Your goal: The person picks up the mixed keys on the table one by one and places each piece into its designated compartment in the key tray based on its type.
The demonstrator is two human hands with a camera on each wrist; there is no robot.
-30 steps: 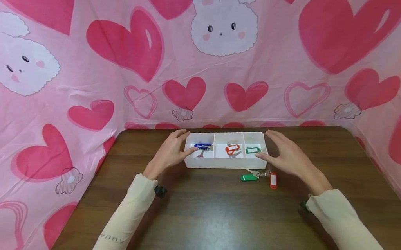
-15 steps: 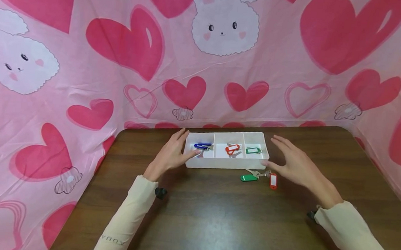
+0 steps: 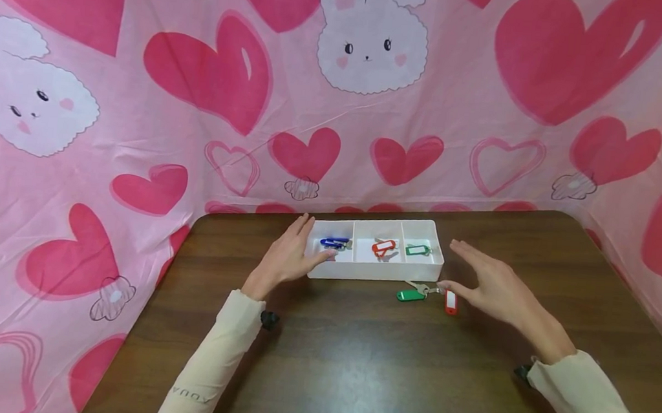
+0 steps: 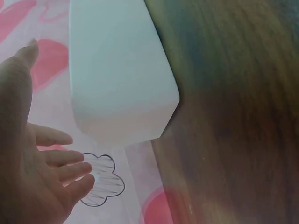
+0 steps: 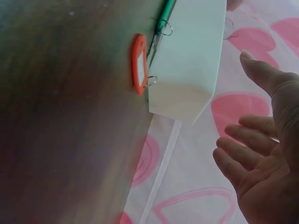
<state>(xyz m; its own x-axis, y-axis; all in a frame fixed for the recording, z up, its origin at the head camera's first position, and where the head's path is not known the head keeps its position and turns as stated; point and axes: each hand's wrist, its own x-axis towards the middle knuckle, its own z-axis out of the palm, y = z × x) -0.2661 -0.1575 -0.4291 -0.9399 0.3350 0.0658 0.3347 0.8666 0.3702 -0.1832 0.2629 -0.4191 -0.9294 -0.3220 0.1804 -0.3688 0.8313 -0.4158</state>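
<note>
A white three-compartment tray [image 3: 375, 273] sits near the back of the table. Blue key tags [image 3: 333, 241] with keys lie in its left compartment, red key tags [image 3: 384, 245] with keys in the middle, and a green key tag [image 3: 418, 249] in the right. At the tray's left end is my left hand [image 3: 286, 255], relaxed, its thumb over the front rim; the left wrist view shows a gap between fingers and tray. My right hand [image 3: 499, 290] hovers right of the tray, fingers extended, holding nothing. Its thumb is near a loose red key tag [image 3: 450, 303].
In front of the tray's right part, a loose green key tag [image 3: 410, 295] and a key [image 3: 420, 287] lie on the brown wooden table [image 3: 348, 363]. A pink heart-and-rabbit cloth [image 3: 327, 109] hangs behind the table and along its sides.
My right hand has moved away from the tray's right end, to the right and toward me. The left hand has shifted slightly right, its thumb further over the tray. Tray and keys have stayed put.
</note>
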